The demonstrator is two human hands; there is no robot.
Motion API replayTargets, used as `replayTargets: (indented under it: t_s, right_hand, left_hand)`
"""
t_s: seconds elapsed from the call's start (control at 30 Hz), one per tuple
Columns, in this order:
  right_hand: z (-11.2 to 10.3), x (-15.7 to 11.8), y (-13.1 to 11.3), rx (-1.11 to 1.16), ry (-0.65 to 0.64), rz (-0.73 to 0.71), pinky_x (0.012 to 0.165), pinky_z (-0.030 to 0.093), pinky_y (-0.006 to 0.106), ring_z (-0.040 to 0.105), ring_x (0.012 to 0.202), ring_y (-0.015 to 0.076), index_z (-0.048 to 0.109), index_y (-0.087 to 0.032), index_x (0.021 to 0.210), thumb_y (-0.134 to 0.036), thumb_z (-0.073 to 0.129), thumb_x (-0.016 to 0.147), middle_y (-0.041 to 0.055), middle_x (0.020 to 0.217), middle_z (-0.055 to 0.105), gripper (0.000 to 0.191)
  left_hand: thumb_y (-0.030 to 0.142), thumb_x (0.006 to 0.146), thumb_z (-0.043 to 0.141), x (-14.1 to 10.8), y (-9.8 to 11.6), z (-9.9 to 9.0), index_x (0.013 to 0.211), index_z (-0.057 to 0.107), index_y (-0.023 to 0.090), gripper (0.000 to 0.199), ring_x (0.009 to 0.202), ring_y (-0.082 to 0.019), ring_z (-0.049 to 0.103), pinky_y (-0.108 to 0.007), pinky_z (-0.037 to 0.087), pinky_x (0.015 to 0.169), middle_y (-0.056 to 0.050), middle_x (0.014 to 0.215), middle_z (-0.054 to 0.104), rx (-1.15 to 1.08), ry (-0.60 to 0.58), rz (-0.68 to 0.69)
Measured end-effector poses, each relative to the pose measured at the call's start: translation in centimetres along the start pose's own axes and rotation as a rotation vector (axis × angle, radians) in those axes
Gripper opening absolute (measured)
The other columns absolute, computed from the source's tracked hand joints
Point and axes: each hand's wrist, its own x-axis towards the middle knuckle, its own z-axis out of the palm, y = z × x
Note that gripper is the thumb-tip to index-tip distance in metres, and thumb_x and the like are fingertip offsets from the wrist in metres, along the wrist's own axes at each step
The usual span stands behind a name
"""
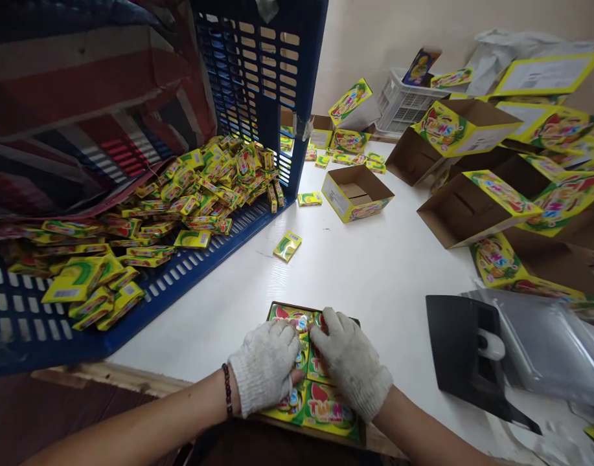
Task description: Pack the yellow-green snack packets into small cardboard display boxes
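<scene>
A cardboard display box [362,424] lies low in the middle, at the table's front edge, filled with flat yellow-green packs [330,411] that have red lettering. My left hand [267,366], in a white knit glove with bare fingertips, rests over the packs on the left side of the box, fingers laid down and thumb apart. From the right, my right hand [352,362], gloved too, reaches over the box's right edge, its fingers spread and touching the upper packs. Neither hand grips a pack that I can see. The hands cover part of the packs.
At left a blue plastic crate [180,275] lies tipped, with many packs [204,194] spilling inside. A single pack [287,246] and an open box [357,194] sit on the white table. Empty display boxes [476,207] pile up right, above a black dustpan-like object [464,353] and clear plastic sheets [549,343].
</scene>
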Motion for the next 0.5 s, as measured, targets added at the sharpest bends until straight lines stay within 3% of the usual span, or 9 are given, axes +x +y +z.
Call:
replayTargets:
  t_s: [0.2,0.37,0.5]
  right_hand:
    - [-0.2,0.0,0.4,0.009,-0.102,-0.038,0.067,0.044,0.035,0.056,0.082,0.0252,0.064,-0.021,0.093,-0.018,0.069,0.08,0.0094,0.093,0.062,0.014]
    - [1.0,-0.9,0.7,0.056,-0.048,-0.027,0.075,0.051,0.036,0.059,0.087,0.0241,0.056,-0.014,0.125,-0.009,0.057,0.084,0.0119,0.1,0.066,0.042]
    - [2.2,-2.8,-0.3,0.133,-0.01,-0.041,0.098,0.043,0.053,0.051,0.119,0.0372,0.053,-0.006,0.133,-0.037,0.062,0.083,0.0229,0.135,0.055,0.059]
  left_hand:
    - [0.048,0.082,0.06,0.0,0.6,0.0,0.108,0.063,0.012,0.045,0.102,-0.034,0.06,-0.047,0.05,0.086,-0.018,0.112,0.064,-0.01,0.014,-0.024]
    - [0.05,0.08,0.062,-0.4,0.7,-0.6,0.098,0.065,0.014,0.04,0.089,-0.031,0.063,-0.044,0.052,0.075,-0.014,0.1,0.066,0.002,0.034,-0.036]
    - [0.039,0.091,0.046,1.5,-2.4,-2.9,0.082,0.061,0.02,0.025,0.079,-0.02,0.062,-0.033,0.048,0.071,-0.004,0.084,0.064,-0.157,0.185,0.043]
